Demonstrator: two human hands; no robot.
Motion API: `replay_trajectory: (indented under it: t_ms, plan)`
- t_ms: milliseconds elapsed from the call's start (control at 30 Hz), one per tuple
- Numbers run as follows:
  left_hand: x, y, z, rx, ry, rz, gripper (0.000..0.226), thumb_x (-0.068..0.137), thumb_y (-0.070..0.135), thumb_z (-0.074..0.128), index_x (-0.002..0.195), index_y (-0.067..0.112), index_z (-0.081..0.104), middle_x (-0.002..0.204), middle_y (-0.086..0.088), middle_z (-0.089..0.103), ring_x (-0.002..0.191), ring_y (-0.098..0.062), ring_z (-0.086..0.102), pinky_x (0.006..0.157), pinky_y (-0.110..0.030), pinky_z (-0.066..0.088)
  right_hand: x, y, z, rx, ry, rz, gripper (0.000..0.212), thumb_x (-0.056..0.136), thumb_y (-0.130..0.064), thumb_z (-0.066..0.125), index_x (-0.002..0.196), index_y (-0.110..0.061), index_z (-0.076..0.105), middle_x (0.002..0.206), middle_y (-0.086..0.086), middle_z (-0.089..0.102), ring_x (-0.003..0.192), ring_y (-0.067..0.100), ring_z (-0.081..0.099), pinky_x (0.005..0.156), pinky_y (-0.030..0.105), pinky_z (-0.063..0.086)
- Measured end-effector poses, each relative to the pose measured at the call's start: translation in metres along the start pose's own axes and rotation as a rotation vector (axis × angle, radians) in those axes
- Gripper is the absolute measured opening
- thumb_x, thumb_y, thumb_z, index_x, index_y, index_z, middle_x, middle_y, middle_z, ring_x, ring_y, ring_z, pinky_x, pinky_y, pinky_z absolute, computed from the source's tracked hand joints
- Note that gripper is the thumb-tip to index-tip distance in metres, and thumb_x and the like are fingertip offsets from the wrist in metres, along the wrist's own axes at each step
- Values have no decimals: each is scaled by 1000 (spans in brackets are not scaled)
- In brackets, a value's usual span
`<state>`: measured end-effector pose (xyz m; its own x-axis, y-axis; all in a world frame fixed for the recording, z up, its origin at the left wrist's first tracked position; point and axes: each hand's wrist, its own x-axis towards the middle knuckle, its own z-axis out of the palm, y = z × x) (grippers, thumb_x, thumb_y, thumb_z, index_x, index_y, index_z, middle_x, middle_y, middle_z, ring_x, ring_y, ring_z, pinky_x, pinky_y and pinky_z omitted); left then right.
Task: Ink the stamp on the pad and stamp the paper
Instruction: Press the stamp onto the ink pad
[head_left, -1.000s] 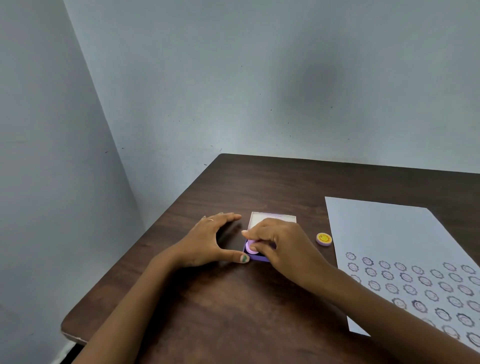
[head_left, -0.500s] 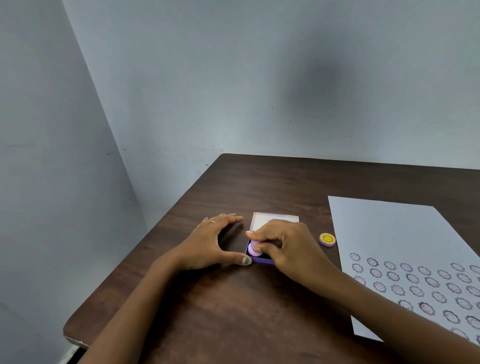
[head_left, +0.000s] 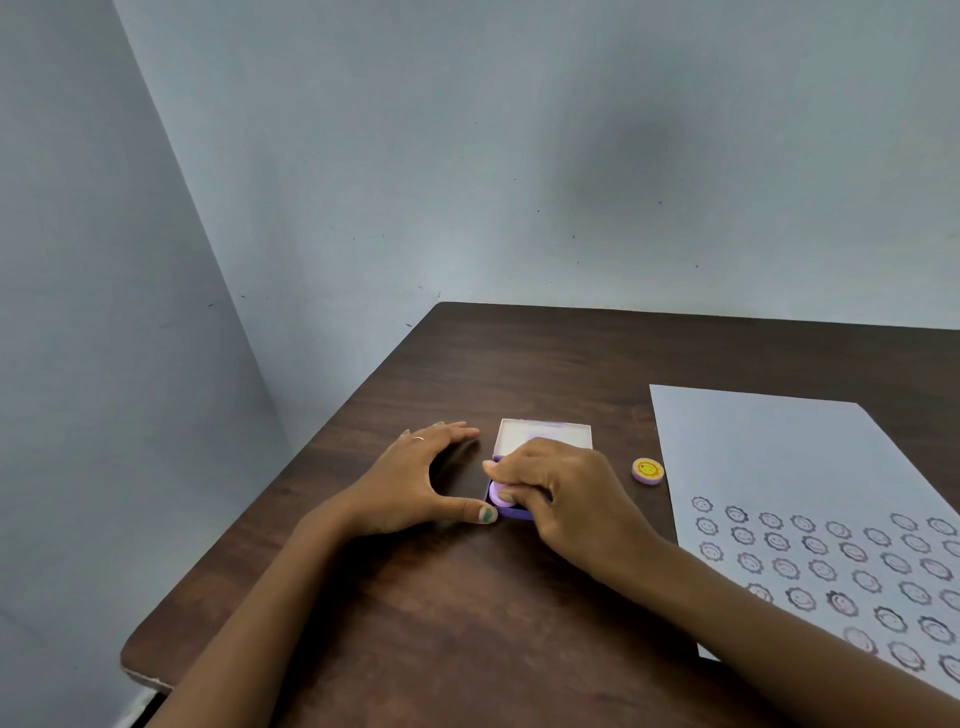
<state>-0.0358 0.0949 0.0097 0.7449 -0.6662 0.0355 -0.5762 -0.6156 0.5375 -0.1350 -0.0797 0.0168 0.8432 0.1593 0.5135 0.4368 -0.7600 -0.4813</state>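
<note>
The right hand (head_left: 566, 499) pinches the lilac stamp (head_left: 502, 493) down on the ink pad (head_left: 511, 512), at 9 o'clock from the paper (head_left: 779, 457). The left hand (head_left: 415, 483) lies spread — thumb bracing the pad, grasping nothing. Lifting crookedly could drag the light pad or ink the stamp unevenly — leaving a patchy print.

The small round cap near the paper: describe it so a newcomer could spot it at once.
Start at the white paper on the right of the dark wooden table. Just off its left edge, right of the right hand at the ink pad, the cap lies alone. It is the only yellow-topped, lilac-rimmed disc there.
</note>
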Motion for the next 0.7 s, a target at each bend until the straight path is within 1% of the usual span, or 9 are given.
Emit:
replay_trajectory:
  t_ms: [133, 167, 233, 300, 433, 500, 600, 633, 700]
  plan:
    - [1, 0, 0, 3, -1, -2, 90, 66, 58, 73, 142, 33, 32, 154, 12, 26, 142, -4, 16, 120, -40, 10, 5, 4, -4, 102, 65, 109, 23, 76, -4, 68, 97, -13, 72, 94, 6, 75, 84, 11, 65, 77, 12, 44]
    - [1, 0, 0, 4, -1, -3, 90, 66, 57, 73, 142, 33, 32, 154, 12, 26, 142, -4, 16, 120, -40, 9, 5, 3, -4, 95, 66, 101, 24, 77, -4, 67, 98, -13, 71, 94, 7, 75, 84, 12, 65, 77, 13, 45]
    - [1, 1, -1, 9, -1, -2, 89, 67, 57, 72, 142, 32, 32, 154, 12, 26, 141, -4, 16, 119, -40, 10, 3, 2, -1, 14, 27, 24, 24, 79, -4, 64, 101, -12, 70, 96, 7, 74, 86, 15, 65, 78, 17, 46]
    - [0, 2, -1, 10, 0, 1, 89, 67, 56, 73, 142, 31, 33, 153, 12, 26, 141, -4, 17, 119, -40, 11, 1, 2, 0, -32, -4, -13, 25, 80, -4, 62, 103, -11, 69, 98, 8, 73, 87, 15, 64, 78, 18, 46]
    - [-1, 2, -2, 1, -8, -1, 92, 64, 59, 73, 142, 30, 33, 153, 12, 27, 140, -5, 18, 119, -42, 13, 5, 4, -1, 52, 58, 82, 24, 77, -2, 65, 98, -11, 71, 94, 8, 74, 85, 17, 65, 77, 17, 45]
    - [-1, 3, -1, 0, -6, -4, 95, 61, 61, 70, 142, 30, 33, 153, 11, 27, 140, -5, 18, 119, -42, 14, 4, 2, 1, 15, 49, 38, 24, 79, -3, 63, 100, -10, 70, 95, 9, 73, 86, 18, 65, 78, 21, 48]
    - [0, 3, -1, 4, -3, -7, 95, 60, 63, 68, 142, 30, 33, 153, 11, 27, 140, -6, 18, 119, -41, 13, 1, 1, 0, -63, -15, -45, 23, 83, -5, 59, 103, -9, 69, 99, 9, 72, 87, 21, 65, 78, 32, 52]
    - [0, 3, 0, 5, -3, -4, 94, 62, 62, 71, 142, 30, 33, 153, 11, 28, 141, -6, 18, 119, -41, 13, 1, 2, 0, -54, -10, -36, 23, 82, -5, 59, 102, -9, 69, 98, 9, 72, 87, 21, 65, 78, 32, 52]
    - [0, 2, 0, 1, -1, 0, 90, 65, 58, 73, 142, 30, 34, 153, 11, 28, 142, -6, 18, 119, -41, 11, 3, 3, 0, 13, 42, 44, 23, 79, -4, 62, 100, -10, 70, 95, 9, 73, 86, 20, 65, 79, 26, 49]
